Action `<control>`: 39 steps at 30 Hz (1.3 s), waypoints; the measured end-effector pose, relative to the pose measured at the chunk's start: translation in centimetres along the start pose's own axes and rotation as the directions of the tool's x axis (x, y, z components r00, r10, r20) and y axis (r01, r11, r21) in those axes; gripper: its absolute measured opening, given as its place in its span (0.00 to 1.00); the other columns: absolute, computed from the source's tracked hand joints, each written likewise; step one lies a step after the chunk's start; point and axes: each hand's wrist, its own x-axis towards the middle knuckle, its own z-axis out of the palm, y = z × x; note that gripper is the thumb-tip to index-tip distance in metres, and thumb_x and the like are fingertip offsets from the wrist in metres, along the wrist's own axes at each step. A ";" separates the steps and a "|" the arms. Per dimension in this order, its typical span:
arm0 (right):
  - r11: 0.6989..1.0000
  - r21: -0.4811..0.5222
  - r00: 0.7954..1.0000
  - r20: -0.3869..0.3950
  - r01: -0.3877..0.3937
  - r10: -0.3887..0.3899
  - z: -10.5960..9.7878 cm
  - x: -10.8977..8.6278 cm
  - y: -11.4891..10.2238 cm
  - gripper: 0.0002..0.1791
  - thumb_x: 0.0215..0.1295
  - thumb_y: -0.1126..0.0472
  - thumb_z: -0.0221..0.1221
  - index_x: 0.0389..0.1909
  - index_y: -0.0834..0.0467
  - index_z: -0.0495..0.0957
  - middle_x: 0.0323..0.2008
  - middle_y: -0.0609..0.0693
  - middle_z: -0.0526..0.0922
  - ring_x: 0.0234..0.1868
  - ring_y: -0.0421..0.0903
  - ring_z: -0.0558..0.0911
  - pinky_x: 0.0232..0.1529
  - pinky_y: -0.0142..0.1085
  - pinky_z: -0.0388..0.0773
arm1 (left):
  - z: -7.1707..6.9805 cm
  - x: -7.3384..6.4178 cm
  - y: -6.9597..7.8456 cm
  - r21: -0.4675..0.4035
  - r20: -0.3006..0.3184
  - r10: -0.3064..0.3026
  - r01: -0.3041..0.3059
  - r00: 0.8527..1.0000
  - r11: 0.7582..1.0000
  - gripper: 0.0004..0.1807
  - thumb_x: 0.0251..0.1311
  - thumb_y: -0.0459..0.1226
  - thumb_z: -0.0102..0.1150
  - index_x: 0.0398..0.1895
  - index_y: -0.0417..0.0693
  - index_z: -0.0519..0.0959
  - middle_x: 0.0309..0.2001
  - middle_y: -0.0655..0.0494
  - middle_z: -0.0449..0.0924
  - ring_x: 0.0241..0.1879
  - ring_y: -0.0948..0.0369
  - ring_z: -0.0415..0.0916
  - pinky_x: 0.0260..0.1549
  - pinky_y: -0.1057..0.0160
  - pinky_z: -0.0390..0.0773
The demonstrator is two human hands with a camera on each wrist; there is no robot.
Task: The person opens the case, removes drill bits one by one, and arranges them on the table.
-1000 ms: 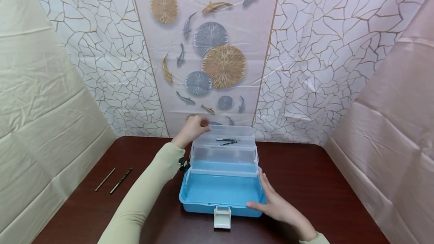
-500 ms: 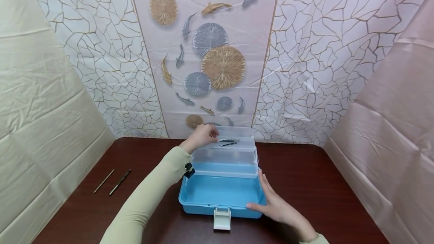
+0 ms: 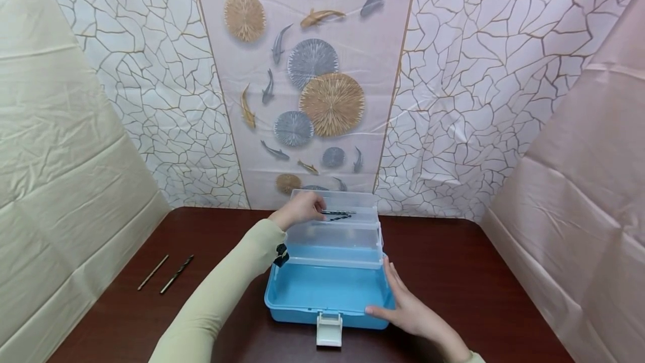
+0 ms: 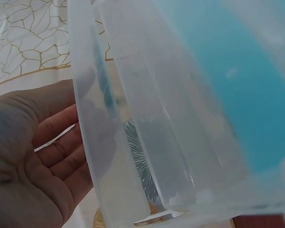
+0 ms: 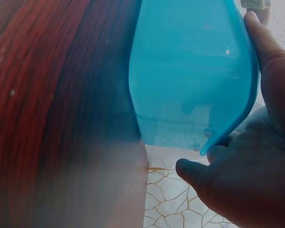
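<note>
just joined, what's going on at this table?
A person has a blue toolbox open on the dark red table. Their right hand spans its front right corner, thumb at the front rim. The left hand is at the clear upper tray, right beside the drill bits in it; whether it pinches one is hidden. Two more bits lie on the table to the left. The white latch hangs down unfastened.

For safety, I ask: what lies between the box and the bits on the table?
Head view: the left sleeve crosses over bare table between box and bits.
</note>
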 end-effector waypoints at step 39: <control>1.000 0.017 1.000 -0.002 0.010 -0.010 0.0 -0.1 0.1 0.64 0.66 0.48 0.67 0.80 0.55 0.25 0.78 0.68 0.27 0.77 0.66 0.35 0.69 0.66 0.51 | 0.8 0.7 -0.2 0.091 0.015 0.030 -0.031 0.999 0.995 0.03 0.63 0.33 0.69 0.37 0.44 0.88 0.36 0.55 0.85 0.36 0.60 0.80 0.39 0.61 0.81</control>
